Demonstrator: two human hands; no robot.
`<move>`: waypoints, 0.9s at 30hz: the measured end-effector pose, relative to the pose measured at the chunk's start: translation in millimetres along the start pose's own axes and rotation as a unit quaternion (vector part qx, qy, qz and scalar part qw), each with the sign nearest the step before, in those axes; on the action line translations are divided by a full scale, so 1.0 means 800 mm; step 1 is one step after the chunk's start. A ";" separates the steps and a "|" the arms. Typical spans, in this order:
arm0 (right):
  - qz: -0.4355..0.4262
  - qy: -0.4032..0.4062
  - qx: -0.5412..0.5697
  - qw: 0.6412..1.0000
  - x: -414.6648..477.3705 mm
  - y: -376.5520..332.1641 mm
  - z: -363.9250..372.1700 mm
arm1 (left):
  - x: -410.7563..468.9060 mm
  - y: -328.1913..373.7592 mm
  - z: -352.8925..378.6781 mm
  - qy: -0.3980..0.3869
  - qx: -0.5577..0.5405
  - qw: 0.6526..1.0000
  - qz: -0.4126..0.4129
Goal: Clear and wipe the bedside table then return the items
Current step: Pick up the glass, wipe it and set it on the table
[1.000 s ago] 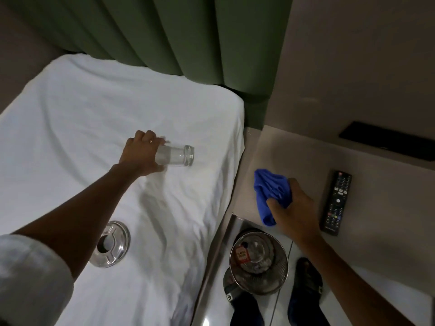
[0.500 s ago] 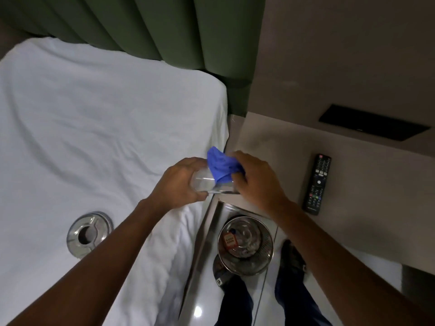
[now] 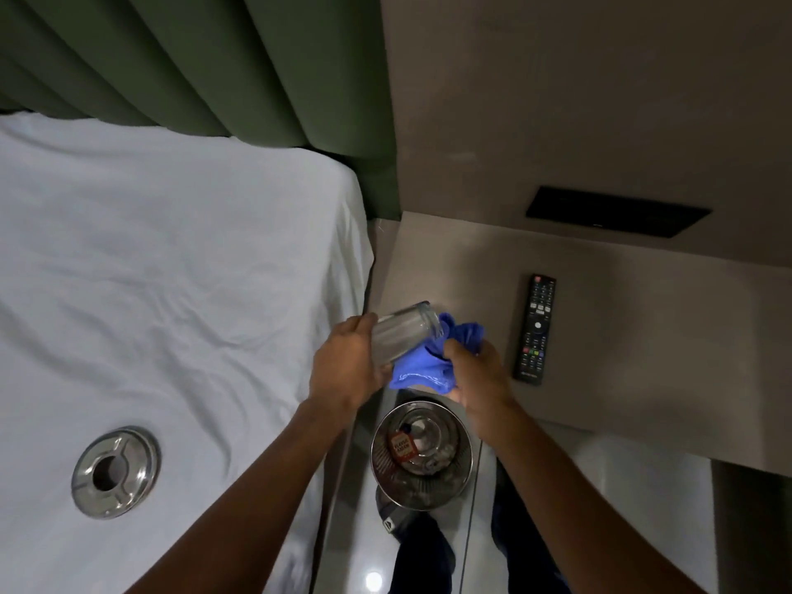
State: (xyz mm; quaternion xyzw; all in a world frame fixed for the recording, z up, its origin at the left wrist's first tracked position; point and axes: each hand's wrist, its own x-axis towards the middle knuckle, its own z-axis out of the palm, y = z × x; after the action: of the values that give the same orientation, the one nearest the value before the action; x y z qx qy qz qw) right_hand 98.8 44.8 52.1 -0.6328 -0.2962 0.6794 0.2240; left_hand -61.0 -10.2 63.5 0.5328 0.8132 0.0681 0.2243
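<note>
My left hand (image 3: 345,364) grips a clear drinking glass (image 3: 405,332) by its base, tilted with the mouth pointing up and right, over the front left corner of the beige bedside table (image 3: 643,336). My right hand (image 3: 475,370) holds a bunched blue cloth (image 3: 433,362) pressed against the glass's lower side. A black remote control (image 3: 536,328) lies on the table to the right of my hands. A round steel ashtray (image 3: 115,471) rests on the white bed (image 3: 171,272) at the lower left.
A steel waste bin (image 3: 422,458) with litter inside stands on the glossy floor just below my hands, beside my dark shoes. A green curtain (image 3: 235,66) hangs behind the bed. A black panel (image 3: 617,211) is set in the wall above the table.
My left hand lifted the glass off the bed and carried it right to the table corner. My right hand brought the cloth to it; the cloth now sits under the glass.
</note>
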 end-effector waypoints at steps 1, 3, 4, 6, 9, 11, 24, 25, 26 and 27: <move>-0.043 0.032 -0.029 0.998 -0.003 0.001 -0.005 | 0.002 0.008 0.005 -0.008 0.012 1.000 0.002; -0.159 0.087 -0.108 0.977 -0.011 -0.002 -0.014 | 0.002 0.019 0.012 -0.017 0.015 1.000 0.013; -0.207 0.099 -0.150 0.962 -0.013 -0.006 -0.022 | 0.003 0.026 0.016 -0.018 0.013 1.000 0.020; -0.260 0.099 -0.215 0.936 -0.010 -0.015 -0.041 | 0.004 0.034 0.021 -0.015 -0.004 0.999 0.032; -0.247 0.064 -0.233 0.938 0.010 -0.032 -0.071 | 0.002 0.047 0.031 -0.042 -0.031 0.996 0.077; -0.237 0.046 -0.240 0.940 0.021 -0.039 -0.082 | 0.001 0.054 0.043 -0.043 -0.047 0.995 0.080; -0.214 0.100 -0.146 0.961 0.079 -0.060 -0.157 | 0.090 0.079 0.118 -0.095 -0.224 0.959 -0.146; -0.204 0.096 -0.147 0.963 0.081 -0.055 -0.165 | 0.103 0.079 0.119 -0.073 -0.236 0.956 -0.159; -0.196 0.087 -0.148 0.965 0.093 -0.048 -0.176 | 0.126 0.081 0.126 -0.050 -0.245 0.954 -0.167; -0.191 0.076 -0.146 0.968 0.102 -0.041 -0.184 | 0.148 0.081 0.130 -0.026 -0.259 0.950 -0.172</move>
State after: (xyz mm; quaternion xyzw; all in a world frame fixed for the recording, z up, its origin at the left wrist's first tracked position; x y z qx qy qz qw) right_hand 234.9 141.6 12.1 -0.6402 -0.4899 0.5233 0.2762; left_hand -0.9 110.2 -41.5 0.3101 0.8404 0.2230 0.3845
